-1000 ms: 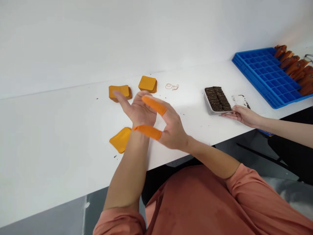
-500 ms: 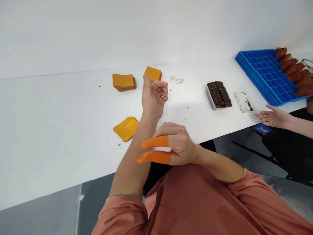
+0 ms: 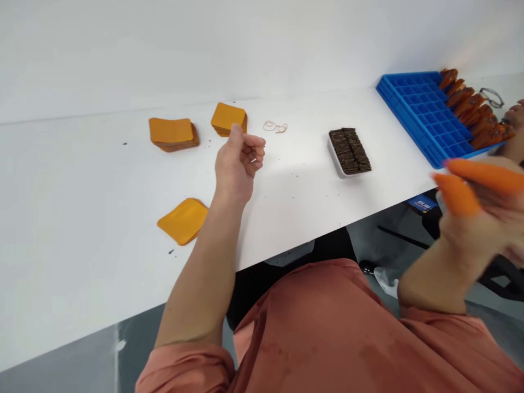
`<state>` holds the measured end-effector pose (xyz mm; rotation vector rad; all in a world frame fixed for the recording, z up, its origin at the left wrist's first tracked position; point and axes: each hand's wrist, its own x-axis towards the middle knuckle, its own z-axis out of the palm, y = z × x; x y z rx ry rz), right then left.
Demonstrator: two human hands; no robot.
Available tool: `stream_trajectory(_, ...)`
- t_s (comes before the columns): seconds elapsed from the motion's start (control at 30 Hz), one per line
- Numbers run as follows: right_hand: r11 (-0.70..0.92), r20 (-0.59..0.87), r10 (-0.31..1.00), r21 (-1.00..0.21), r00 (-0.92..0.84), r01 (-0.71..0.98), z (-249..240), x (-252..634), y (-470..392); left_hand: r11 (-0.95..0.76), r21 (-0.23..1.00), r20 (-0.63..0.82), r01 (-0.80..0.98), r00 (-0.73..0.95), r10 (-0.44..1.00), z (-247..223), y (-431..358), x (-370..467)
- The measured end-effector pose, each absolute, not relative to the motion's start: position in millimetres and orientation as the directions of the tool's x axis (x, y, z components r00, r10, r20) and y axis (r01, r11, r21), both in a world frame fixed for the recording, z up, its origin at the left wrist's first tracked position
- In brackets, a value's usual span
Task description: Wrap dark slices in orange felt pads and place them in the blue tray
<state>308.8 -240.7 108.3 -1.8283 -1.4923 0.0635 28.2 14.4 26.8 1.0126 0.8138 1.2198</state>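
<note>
Over the white table [image 3: 82, 218], held the left hand [image 3: 239, 164] up in a loose fist, seemingly empty, just in front of the stack of orange pads [image 3: 228, 117] and touching none. Held the right hand [image 3: 478, 218] off beyond the table's edge, blurred, its orange finger cots [image 3: 454, 194] stuck out and apart, gripping nothing. Looked like a pause with no pad in hand; taking one would have called for opening that fist and lowering it to the stack.
</note>
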Motion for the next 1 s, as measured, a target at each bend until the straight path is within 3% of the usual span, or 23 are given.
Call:
stream_trajectory(0.07,-0.066,0.534,0.773,-0.47,0.343,0.88,105,326,-216,0.039,0.941,0.026,-0.335,0.186,0.982,24,16,27)
stream_trajectory(0.2,-0.046,0.269,0.951,-0.367,0.153,0.929,89,362,-161,0.014,0.944,0.049,-0.329,0.182,0.982,17,19,25)
stream_trajectory(0.4,0.087,0.087,0.994,-0.232,-0.068,0.969,72,371,-115,0.025,0.957,0.027,-0.29,0.174,0.984,14,17,25)
stream_trajectory(0.7,0.125,-0.026,0.991,-0.19,-0.132,0.974,62,367,-102,0.005,0.978,0.051,-0.209,0.263,0.964,11,15,20)
stream_trajectory(1.0,0.199,-0.051,0.974,-0.274,-0.221,0.941,73,375,-108,0.008,0.981,0.043,-0.196,0.253,0.966,14,12,22)
